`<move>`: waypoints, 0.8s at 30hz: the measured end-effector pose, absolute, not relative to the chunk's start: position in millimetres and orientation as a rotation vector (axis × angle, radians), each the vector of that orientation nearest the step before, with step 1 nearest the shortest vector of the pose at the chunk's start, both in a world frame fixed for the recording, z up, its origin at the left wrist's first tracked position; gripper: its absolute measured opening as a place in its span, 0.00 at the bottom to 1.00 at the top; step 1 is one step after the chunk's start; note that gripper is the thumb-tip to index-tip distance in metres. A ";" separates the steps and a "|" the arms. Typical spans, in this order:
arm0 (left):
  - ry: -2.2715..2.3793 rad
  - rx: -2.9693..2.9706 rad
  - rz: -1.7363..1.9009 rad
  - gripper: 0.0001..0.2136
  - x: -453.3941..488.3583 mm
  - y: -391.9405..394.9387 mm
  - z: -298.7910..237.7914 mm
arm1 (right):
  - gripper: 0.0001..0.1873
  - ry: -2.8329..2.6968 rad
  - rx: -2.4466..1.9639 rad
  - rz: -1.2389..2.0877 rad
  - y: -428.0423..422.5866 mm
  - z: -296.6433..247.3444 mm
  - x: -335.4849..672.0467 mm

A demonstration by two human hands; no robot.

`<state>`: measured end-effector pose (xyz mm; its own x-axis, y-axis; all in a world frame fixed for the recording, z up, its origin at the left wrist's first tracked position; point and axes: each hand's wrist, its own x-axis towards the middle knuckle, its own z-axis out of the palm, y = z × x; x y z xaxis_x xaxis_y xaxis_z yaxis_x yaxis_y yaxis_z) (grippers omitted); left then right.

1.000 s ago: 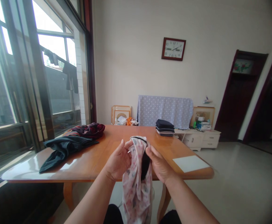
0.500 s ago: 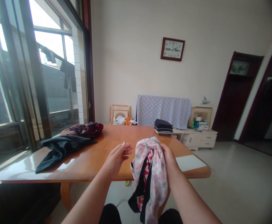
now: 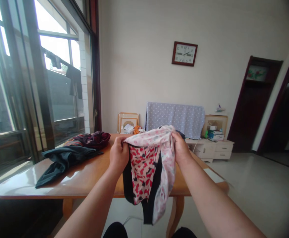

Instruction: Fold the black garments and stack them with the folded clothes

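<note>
Between my two hands hangs a thin garment (image 3: 144, 170) with black edging, red and black heart shapes on one face and a pale pink print on the other. My left hand (image 3: 119, 153) is closed on its upper left edge. Closed on the bunched upper right part is my right hand (image 3: 181, 147). The cloth is spread between them over the near edge of the table, its lower end drooping. I cannot tell its exact kind. Behind it, a stack of folded dark clothes (image 3: 181, 134) is mostly hidden.
On the wooden table (image 3: 94, 173), a dark green garment (image 3: 67, 158) and a maroon patterned cloth (image 3: 97, 138) lie crumpled at the left. A white sheet (image 3: 212, 175) lies at the right end. Large windows (image 3: 60, 86) flank the left side; a white cabinet (image 3: 206, 150) stands behind.
My left hand, free and open before, has taken hold of the garment's left edge. The garment has been raised and spread wider, showing more of the heart print and covering the folded stack.
</note>
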<state>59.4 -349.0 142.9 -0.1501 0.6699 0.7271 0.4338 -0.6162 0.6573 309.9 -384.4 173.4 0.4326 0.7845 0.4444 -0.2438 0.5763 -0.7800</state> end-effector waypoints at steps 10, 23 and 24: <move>1.736 2.321 1.665 0.13 38.6 -333.2 126.5 | 0.12 -0.898 -1.069 0.468 -372.1 96.0 331.3; 1.724 2.380 1.256 0.06 14.9 -357.0 9.5 | 0.14 -1.139 -1.499 -0.051 -369.5 31.1 342.5; 1.749 2.364 1.260 0.06 14.2 -357.9 11.9 | 0.14 -1.244 -1.486 -0.010 -363.9 36.5 332.8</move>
